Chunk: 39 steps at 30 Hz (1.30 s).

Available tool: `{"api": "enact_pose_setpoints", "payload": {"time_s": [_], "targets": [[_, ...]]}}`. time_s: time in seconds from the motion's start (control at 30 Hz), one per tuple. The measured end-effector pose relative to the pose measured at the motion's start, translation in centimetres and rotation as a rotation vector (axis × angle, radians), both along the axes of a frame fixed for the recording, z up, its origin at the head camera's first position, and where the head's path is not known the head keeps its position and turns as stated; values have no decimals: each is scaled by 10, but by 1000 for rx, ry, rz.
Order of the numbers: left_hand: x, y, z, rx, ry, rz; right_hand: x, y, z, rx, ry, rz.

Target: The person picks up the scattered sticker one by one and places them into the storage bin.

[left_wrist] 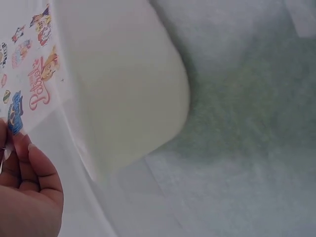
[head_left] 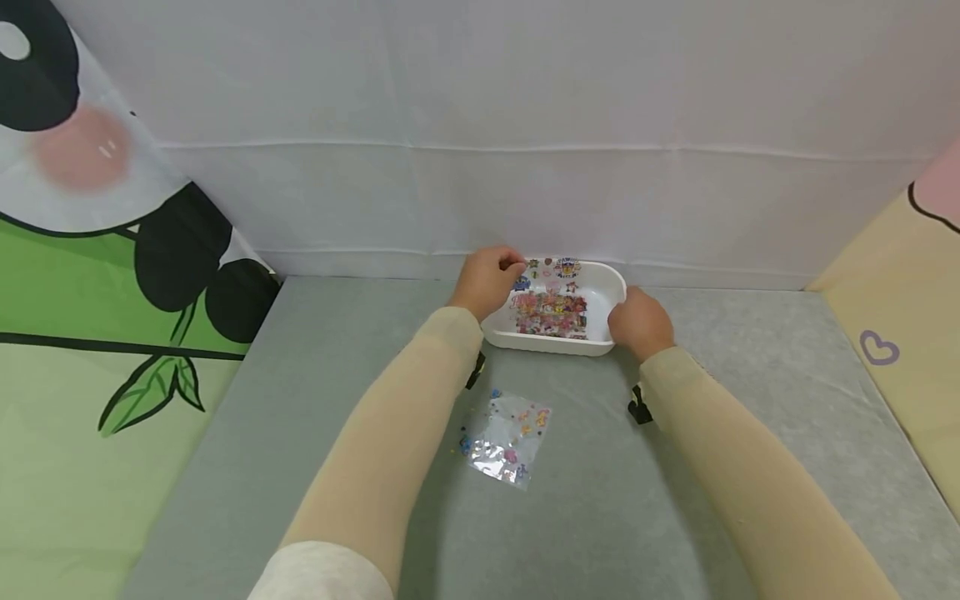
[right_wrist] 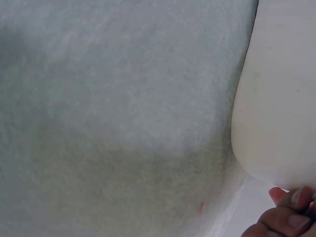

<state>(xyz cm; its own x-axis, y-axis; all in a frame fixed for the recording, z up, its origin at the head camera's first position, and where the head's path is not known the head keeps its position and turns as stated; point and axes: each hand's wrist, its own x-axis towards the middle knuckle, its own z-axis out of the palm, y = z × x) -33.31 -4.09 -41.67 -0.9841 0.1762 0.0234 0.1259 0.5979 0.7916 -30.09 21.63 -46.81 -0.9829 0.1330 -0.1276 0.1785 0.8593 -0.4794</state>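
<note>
My left hand (head_left: pixel 486 282) pinches the corner of a clear plastic sheet (left_wrist: pixel 34 84) printed with small cartoon pictures and lettering. That sheet stands over the left and back part of a white tray (head_left: pixel 551 343) with rounded corners. Inside the tray lies a pile of colourful printed pieces (head_left: pixel 551 314), pink and red for the most part. At the tray's right end, my right hand (head_left: pixel 642 323) grips the rim with curled fingers (right_wrist: pixel 284 219). The right wrist view shows the tray's outer wall above those fingers.
A clear plastic bag (head_left: pixel 510 437) with bright printed figures lies on the grey table (head_left: pixel 360 333), nearer to me than the tray. Close behind the tray rises a white cloth wall (head_left: pixel 420 200). Printed cloths hang at the left (head_left: pixel 112 283) and right (head_left: pixel 892 333).
</note>
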Motion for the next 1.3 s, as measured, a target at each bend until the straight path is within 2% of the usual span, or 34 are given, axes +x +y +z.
{"api": "enact_pose_setpoints", "payload": {"time_s": [0.27,0.43,0.7,0.87,1.07,1.17,1.3], "targets": [[5,2,-13,-79,4,-31,2,1,2,3,-6,8],[8,4,-16,-116,8,-49,3,1,2,8,-5,4],[4,-1,-24,-186,39,-46,3,-1,0,-11,-2,4],[2,-8,-23,-205,63,-30,3,-1,-1,-13,11,3],[2,-15,-19,-212,60,-35,3,-1,0,-14,11,2],[3,-19,-20,-230,76,-55,4,-1,2,-11,8,6],[5,-25,-22,-253,89,-112,4,-2,4,-10,6,4]]}}
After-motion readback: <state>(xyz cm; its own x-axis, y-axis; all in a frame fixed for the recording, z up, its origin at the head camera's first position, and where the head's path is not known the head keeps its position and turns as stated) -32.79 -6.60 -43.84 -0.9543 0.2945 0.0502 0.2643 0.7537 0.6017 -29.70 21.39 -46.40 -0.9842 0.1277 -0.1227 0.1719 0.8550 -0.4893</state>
